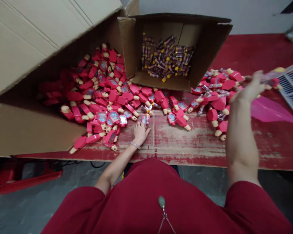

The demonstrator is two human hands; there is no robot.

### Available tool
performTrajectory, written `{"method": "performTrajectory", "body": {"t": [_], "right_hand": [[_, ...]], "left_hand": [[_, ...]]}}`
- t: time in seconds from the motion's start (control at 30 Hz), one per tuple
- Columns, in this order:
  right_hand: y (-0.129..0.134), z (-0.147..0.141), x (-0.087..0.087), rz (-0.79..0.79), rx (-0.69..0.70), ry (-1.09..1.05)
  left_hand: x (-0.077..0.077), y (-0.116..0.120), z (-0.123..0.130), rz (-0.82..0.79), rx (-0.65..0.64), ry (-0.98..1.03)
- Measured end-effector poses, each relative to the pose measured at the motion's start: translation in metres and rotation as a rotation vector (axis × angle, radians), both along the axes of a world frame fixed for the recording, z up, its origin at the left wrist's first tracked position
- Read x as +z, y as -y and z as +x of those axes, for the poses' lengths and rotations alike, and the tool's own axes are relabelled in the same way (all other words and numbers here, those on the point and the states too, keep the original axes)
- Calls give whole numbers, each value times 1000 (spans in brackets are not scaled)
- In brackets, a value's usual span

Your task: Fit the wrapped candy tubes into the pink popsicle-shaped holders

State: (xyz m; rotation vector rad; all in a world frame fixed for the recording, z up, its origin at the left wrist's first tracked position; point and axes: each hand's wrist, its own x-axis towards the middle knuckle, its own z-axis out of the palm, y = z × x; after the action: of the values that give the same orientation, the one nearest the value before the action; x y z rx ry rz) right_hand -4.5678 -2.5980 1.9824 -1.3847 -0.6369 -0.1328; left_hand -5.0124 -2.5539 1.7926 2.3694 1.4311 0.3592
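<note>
My left hand (141, 133) rests at the near edge of the red pieces, its fingers touching or just beside a small clear tube with a red piece (146, 119). My right hand (252, 86) is stretched out to the right, blurred, above the right-hand pile (218, 94). A clear tube with a yellow end (274, 74) shows at its fingers; the grip itself is smeared. Many red plastic pieces with beige ends (112, 97) spill from a large carton. Purple-and-yellow tubes (168, 60) lie inside a smaller open box (161, 83).
The large carton (31, 130) lies open at the left. Beyond the right hand are a pink translucent sheet (271, 110) and a white slatted basket (291, 84). The worn red table (192, 143) ends close to my body. A red stool (31, 182) stands below at the left.
</note>
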Motion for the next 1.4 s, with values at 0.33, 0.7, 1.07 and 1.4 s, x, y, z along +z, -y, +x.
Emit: {"method": "performTrajectory", "body": {"t": [0.33,0.7,1.07,1.4], "right_hand": [[18,-269,-176,-612,825,-402],[30,-263,-194,-702,980,69],[86,-284,-152,-1443,1079,802],[105,-298,-134,-1593,1062,1017]], "left_hand": [[-5,-22,-4,-579,158,719],[15,21,-47,-1022,-134,719],[51,35,-45,-876,-521,152],[40,64,-45,-1956,-205,262]]}}
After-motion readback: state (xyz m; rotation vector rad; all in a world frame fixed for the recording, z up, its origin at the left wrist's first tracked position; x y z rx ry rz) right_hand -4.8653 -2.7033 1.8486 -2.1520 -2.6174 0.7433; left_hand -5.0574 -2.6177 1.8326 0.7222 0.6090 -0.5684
